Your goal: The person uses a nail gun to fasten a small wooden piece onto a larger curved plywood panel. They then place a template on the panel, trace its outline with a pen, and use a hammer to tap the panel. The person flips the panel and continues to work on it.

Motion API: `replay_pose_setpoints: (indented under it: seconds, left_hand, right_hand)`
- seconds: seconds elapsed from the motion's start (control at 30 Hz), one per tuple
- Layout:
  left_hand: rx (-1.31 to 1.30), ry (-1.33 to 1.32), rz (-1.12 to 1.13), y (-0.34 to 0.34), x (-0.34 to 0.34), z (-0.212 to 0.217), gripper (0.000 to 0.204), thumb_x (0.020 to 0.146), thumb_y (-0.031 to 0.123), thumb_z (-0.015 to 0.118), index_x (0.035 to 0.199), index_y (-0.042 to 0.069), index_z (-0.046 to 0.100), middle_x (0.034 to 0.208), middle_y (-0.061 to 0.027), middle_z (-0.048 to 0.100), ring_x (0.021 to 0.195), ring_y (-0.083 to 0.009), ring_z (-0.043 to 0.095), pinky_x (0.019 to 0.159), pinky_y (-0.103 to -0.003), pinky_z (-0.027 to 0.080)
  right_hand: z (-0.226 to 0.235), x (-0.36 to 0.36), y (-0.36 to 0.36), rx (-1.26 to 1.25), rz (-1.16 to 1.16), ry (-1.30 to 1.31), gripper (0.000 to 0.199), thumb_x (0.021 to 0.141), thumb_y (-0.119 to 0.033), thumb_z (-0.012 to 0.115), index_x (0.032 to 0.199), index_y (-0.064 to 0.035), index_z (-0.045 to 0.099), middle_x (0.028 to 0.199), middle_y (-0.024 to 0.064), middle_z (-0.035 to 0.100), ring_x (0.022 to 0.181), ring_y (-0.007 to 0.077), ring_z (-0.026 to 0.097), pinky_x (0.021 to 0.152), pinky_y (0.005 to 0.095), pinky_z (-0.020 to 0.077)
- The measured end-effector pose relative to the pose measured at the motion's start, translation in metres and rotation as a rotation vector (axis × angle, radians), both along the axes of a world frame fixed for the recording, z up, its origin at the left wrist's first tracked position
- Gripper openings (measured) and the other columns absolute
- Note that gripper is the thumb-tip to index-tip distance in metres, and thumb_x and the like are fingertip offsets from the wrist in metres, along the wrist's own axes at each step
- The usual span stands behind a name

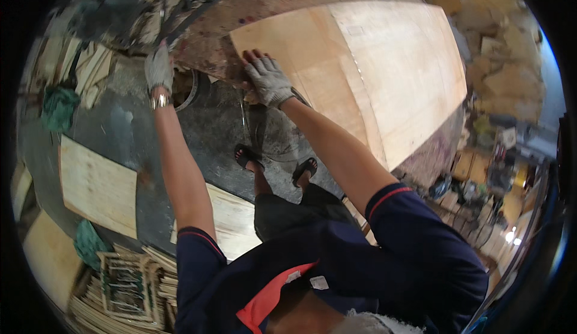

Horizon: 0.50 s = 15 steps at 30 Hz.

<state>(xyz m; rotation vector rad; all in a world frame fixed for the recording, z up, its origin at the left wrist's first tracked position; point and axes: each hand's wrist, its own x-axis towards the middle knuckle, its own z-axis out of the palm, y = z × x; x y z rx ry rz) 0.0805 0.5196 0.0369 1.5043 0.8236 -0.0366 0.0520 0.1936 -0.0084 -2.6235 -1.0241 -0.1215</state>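
Observation:
A large pale wood veneer sheet (402, 63) lies on a reddish-brown work table (240, 10), with a ragged seam running across it. My right hand (268, 80), in a grey glove with bare fingertips, rests on the sheet's near-left corner, fingers stretched out and spread. Farther left, my left hand (158, 69) reaches forward in a similar glove, a shiny metal band around its wrist. It is beside a dark narrow bar (201, 14) along the table's left side. Its fingers are blurred, so I cannot tell whether they touch or grip the bar.
Veneer scraps (93, 69) are heaped at the far left by a green bag (60, 108). A pale wood sheet (99, 186) lies on the dark floor (207, 132) to my left. Stacked wood strips (105, 307) and a slatted frame (127, 286) stand near left; brown sheets (511, 75) pile at right.

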Motion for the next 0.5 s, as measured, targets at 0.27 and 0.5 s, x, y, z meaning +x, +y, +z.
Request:
replay_pose_setpoints:
  seconds: [0.27, 0.5]
  left_hand:
    - [0.177, -0.203, 0.106, -0.207, -0.233, 0.024, 0.046, 0.106, 0.041, 0.055, 0.075, 0.007, 0.050, 0.061, 0.0018, 0.045, 0.055, -0.0098, 0.043, 0.051, -0.031, 0.032]
    - [0.382, -0.322, -0.196, -0.361, -0.413, 0.012, 0.047, 0.105, 0.038, 0.056, 0.105, -0.009, 0.060, 0.092, -0.0149, 0.064, 0.079, -0.0275, 0.056, 0.074, -0.042, 0.047]
  right_hand:
    - [0.028, -0.011, -0.001, 0.248, -0.045, 0.102, 0.050, 0.100, -0.042, 0.052, 0.134, -0.0049, 0.057, 0.138, 0.0203, 0.056, 0.132, 0.0392, 0.050, 0.112, 0.0503, 0.0381]
    - [0.091, -0.223, -0.111, 1.125, -0.125, 1.223, 0.055, 0.108, -0.035, 0.052, 0.149, -0.0022, 0.040, 0.095, 0.0074, 0.063, 0.089, 0.0169, 0.062, 0.077, 0.0333, 0.0530]
